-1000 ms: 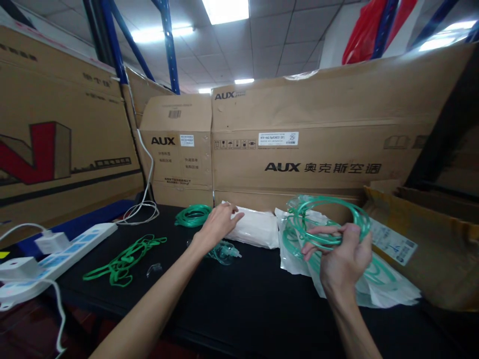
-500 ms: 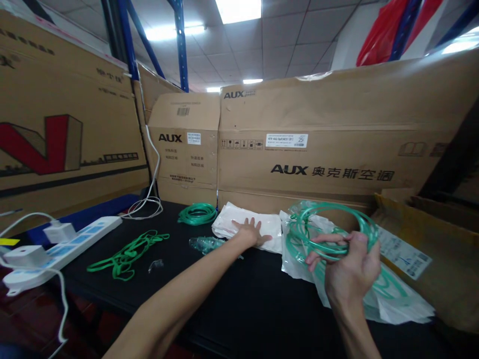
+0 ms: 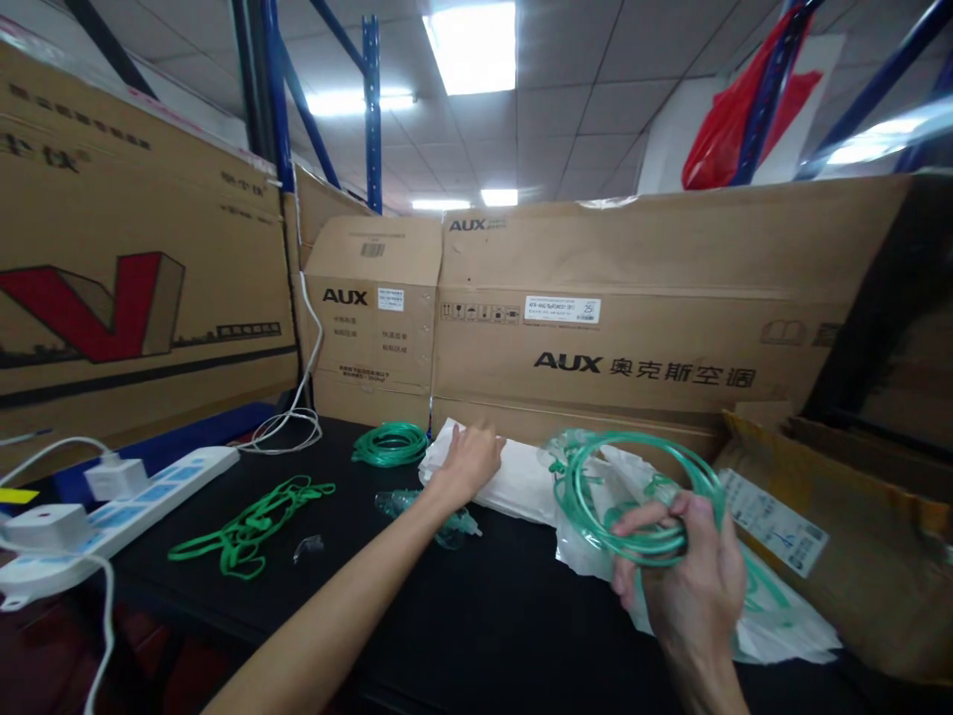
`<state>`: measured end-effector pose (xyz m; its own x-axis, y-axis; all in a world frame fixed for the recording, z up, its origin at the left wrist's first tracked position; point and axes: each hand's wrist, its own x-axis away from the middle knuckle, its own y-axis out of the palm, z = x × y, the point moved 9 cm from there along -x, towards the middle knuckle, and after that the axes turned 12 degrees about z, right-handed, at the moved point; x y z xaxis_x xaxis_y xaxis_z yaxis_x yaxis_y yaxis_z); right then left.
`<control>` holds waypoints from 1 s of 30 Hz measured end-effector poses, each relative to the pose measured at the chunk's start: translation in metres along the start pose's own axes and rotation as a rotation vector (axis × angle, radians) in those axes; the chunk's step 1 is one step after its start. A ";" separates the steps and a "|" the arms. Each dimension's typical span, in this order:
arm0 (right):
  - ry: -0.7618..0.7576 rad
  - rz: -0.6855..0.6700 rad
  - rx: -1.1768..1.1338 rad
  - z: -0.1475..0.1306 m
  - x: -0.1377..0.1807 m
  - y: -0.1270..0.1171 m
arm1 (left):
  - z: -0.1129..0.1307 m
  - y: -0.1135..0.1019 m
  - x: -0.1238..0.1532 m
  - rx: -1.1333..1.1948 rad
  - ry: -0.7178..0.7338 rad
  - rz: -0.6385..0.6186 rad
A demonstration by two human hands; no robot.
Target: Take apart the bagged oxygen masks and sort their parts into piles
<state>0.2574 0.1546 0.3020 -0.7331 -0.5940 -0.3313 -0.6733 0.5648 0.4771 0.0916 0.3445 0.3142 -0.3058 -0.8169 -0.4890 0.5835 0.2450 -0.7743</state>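
My right hand (image 3: 689, 581) is closed around a coil of green tubing (image 3: 632, 487), held above a clear plastic bag (image 3: 759, 606) with more green tubing in it. My left hand (image 3: 469, 462) reaches forward and rests on a stack of white plastic packets (image 3: 521, 477), fingers curled over the stack's left end. A clear mask with green fittings (image 3: 439, 516) lies on the black table (image 3: 483, 616) just under my left wrist. Another green tubing coil (image 3: 388, 443) lies behind it.
Green elastic bands (image 3: 249, 521) lie in a loose heap at left, near a small clear piece (image 3: 307, 545). A white power strip (image 3: 111, 511) with plugs sits at the left edge. Large AUX cardboard boxes (image 3: 632, 318) wall the back; an open carton (image 3: 841, 536) stands at right.
My left hand drew back from the middle of the white packets to their left end and its fingers curled. My right hand with the coil sank a little.
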 end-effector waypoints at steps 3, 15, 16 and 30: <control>0.114 -0.023 -0.001 -0.003 0.019 -0.010 | 0.015 -0.029 0.027 0.225 0.091 0.030; 0.627 -0.140 0.358 0.087 0.058 -0.052 | -0.003 -0.008 0.153 0.464 -0.032 -0.196; 0.620 -0.148 0.419 0.094 0.055 -0.058 | -0.005 -0.009 0.153 0.442 -0.028 -0.179; -0.637 -0.366 1.223 0.028 0.044 -0.038 | -0.012 -0.017 0.144 0.251 0.023 -0.106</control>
<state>0.2482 0.1230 0.2465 -0.1991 -0.6424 -0.7400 -0.2490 0.7635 -0.5958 0.0286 0.2291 0.2521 -0.3901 -0.8186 -0.4216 0.7150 0.0192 -0.6989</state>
